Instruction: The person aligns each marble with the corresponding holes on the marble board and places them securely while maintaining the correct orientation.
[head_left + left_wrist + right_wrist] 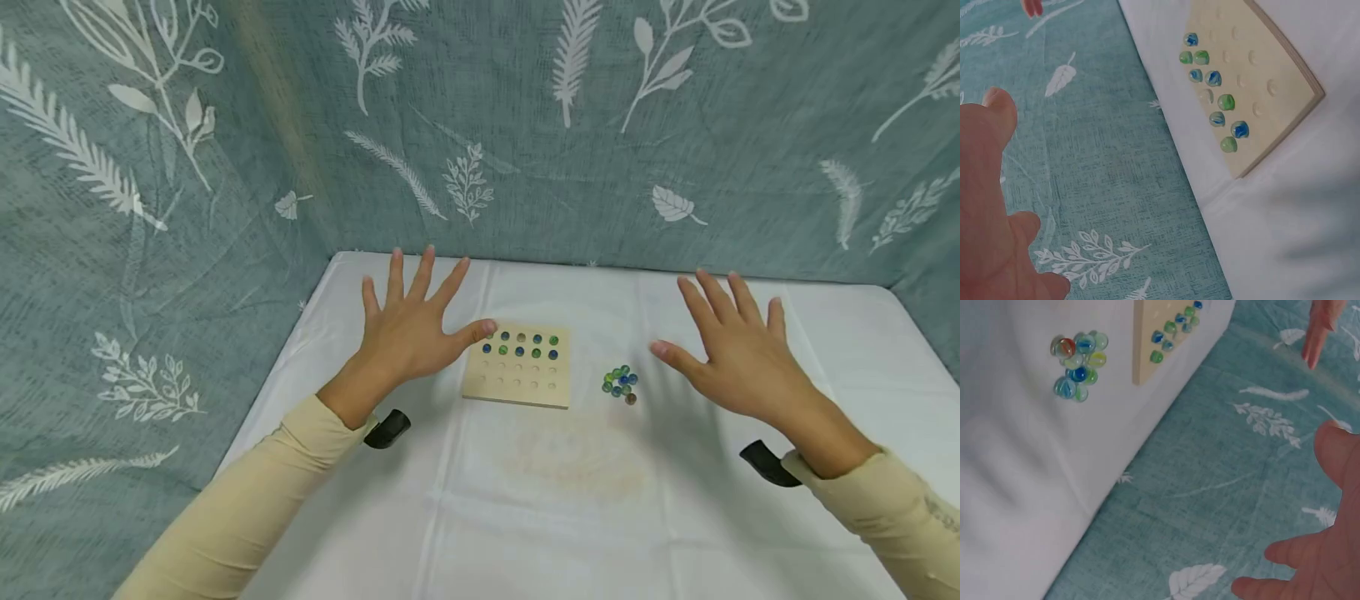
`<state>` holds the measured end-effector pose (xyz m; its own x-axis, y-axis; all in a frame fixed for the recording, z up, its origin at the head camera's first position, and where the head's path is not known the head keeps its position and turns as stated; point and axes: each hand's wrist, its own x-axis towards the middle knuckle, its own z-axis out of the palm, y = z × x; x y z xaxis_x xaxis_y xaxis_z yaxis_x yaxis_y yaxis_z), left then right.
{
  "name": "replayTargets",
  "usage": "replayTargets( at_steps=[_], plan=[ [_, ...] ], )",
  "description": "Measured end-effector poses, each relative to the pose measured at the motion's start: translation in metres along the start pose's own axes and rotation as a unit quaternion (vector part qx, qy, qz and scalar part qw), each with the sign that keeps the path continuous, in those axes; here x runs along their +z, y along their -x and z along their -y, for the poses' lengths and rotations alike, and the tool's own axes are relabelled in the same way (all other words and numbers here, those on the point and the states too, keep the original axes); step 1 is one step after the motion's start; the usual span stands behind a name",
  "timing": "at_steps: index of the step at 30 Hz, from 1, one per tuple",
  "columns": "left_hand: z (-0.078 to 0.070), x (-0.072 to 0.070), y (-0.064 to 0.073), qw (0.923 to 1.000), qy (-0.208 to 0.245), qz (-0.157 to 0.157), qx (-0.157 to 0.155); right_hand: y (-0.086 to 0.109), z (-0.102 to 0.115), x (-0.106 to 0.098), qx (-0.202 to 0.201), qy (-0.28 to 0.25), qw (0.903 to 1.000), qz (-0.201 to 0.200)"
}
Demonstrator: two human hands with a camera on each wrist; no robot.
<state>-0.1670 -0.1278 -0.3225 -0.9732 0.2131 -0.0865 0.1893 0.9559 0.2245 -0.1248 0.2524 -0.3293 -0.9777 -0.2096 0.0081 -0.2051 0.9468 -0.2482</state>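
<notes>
A flat wooden board [517, 392] with rows of round hollows lies on the white-covered table. Glass marbles [520, 351] in blue, green and clear fill its two far rows; the two near rows of hollows hold none. Right of the board, a loose cluster of marbles [617, 390] rests on the cloth, one of them reddish-brown. My left hand [408, 337] is spread above the table at the board's left, its thumb overlapping the board's far left corner in the head view. Spread likewise, my right hand [738, 358] hovers right of the cluster. Neither hand holds anything.
A white cloth [547, 533] covers the table, with a faint brownish stain in front of the board. Behind and to the left hangs a green-grey curtain [525, 192] with white leaf prints. Dark wrist-worn devices [387, 429] show at both cuffs.
</notes>
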Motion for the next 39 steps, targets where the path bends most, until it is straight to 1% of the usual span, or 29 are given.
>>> replayTargets(
  at_steps=[8, 14, 17, 20, 23, 27, 34, 39],
  plan=[
    [-0.003, 0.002, 0.001, 1.0000, -0.001, -0.001, 0.004, 0.006, 0.001, 0.004, 0.002, -0.004, 1.0000, 0.003],
    [-0.001, 0.002, 0.003, 0.9999, -0.011, 0.005, -0.002, 0.007, 0.002, 0.008, 0.004, -0.001, 0.9999, 0.012],
    [0.002, 0.003, 0.003, 0.9999, -0.011, 0.000, 0.000, 0.007, 0.004, 0.009, 0.004, -0.001, 0.9998, 0.017],
    [0.003, 0.005, 0.004, 0.9998, -0.012, -0.010, 0.010, 0.006, 0.005, 0.010, 0.004, -0.005, 0.9998, 0.020],
    [0.005, 0.009, 0.005, 0.9997, -0.013, -0.012, 0.015, 0.005, 0.006, 0.012, 0.002, -0.007, 0.9997, 0.023],
    [0.007, 0.014, 0.006, 0.9999, -0.008, -0.006, 0.013, 0.005, 0.009, 0.014, -0.001, -0.004, 0.9997, 0.022],
    [0.010, 0.018, 0.006, 0.9998, -0.008, -0.006, 0.014, 0.005, 0.011, 0.016, -0.005, 0.001, 0.9999, 0.014],
    [0.012, 0.023, 0.007, 0.9999, -0.005, 0.002, 0.013, 0.005, 0.012, 0.019, -0.005, 0.002, 0.9999, 0.012]
  ],
)
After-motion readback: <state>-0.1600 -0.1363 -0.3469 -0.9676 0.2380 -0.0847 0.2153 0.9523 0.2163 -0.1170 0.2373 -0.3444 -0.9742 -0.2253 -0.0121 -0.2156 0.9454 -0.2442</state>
